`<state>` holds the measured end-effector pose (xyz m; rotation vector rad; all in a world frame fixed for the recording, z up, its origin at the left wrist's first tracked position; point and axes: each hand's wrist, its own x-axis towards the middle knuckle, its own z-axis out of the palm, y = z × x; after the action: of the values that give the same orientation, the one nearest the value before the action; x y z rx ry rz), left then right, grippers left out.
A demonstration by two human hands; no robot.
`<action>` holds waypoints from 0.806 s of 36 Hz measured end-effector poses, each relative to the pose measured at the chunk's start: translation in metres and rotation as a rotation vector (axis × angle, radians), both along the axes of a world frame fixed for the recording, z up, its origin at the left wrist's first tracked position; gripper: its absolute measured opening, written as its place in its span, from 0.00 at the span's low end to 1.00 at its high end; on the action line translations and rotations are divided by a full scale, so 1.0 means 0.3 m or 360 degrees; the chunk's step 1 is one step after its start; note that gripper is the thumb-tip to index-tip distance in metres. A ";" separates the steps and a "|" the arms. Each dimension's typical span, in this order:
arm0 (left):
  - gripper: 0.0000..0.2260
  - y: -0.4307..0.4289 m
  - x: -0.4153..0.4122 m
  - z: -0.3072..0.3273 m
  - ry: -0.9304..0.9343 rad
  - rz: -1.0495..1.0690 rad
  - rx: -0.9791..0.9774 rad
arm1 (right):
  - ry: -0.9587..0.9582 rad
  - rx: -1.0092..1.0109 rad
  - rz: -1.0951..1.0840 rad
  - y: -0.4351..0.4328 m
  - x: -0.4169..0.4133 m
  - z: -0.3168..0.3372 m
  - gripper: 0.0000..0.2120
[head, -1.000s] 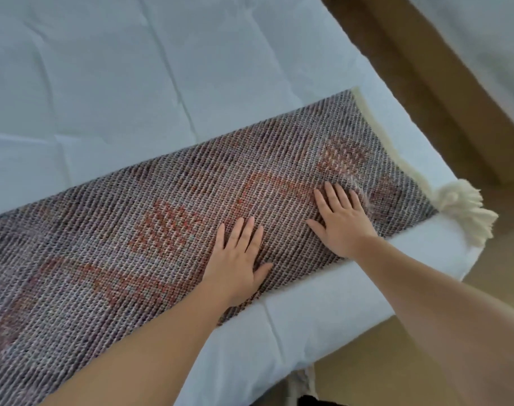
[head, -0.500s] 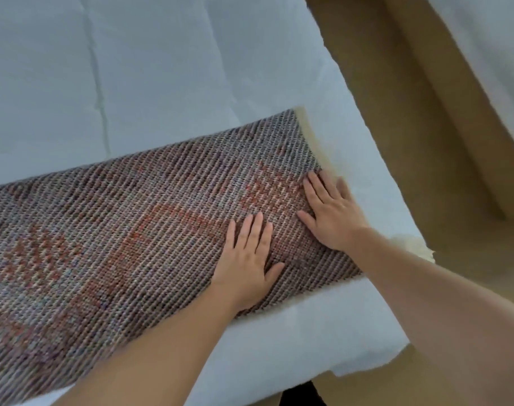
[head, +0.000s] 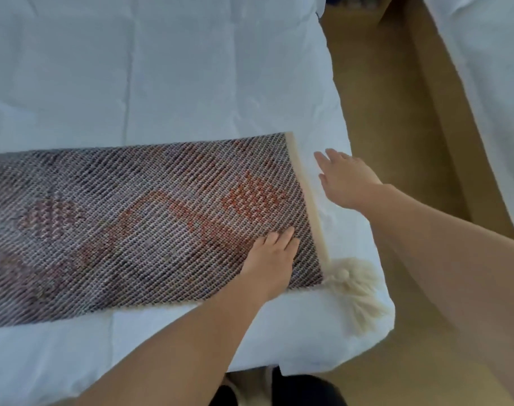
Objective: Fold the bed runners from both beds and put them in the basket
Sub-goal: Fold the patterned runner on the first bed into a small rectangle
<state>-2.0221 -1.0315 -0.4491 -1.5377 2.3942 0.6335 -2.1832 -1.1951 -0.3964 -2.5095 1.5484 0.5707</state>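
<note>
The woven bed runner (head: 138,227), a long grey-purple strip with an orange-red diamond and zigzag pattern, lay flat across the near part of the white quilted bed (head: 162,68), running from the left edge of the view to a point just short of the bed's right side. Its right end finished in a narrow cream binding strip (head: 307,194), straight and slightly slanted, and a cream yarn tassel (head: 356,288) spread out from the near right corner, touching the bedcover close to the mattress corner. The runner's near long edge lay a little inside the bed's front edge, leaving a band of bare white cover between cloth and drop. The left hand (head: 269,259) lay palm down on the runner near its right end, fingers extended and together, pressing flat and gripping nothing. The right hand (head: 348,178) was off the runner, just beside the cream binding, fingers stretched out and open, holding nothing; whether it touched the white cover could not be told. Beyond the runner's far long edge the bedcover stretched away broad and bare. To the right of the bed a strip of tan floor (head: 396,127) ran as an aisle, bordered on its far side by a second white-covered bed (head: 490,83) at the right edge of the view.
</note>
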 end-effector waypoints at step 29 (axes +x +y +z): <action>0.21 -0.084 -0.356 0.156 -0.0155 0.1353 0.0637 | -0.0594 0.0493 0.0378 -0.382 0.227 -0.066 0.12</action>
<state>-2.1289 -1.0567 -0.4023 -2.2652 1.3355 1.0653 -2.1151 -1.3096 -0.4162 -2.3970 0.9617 0.3127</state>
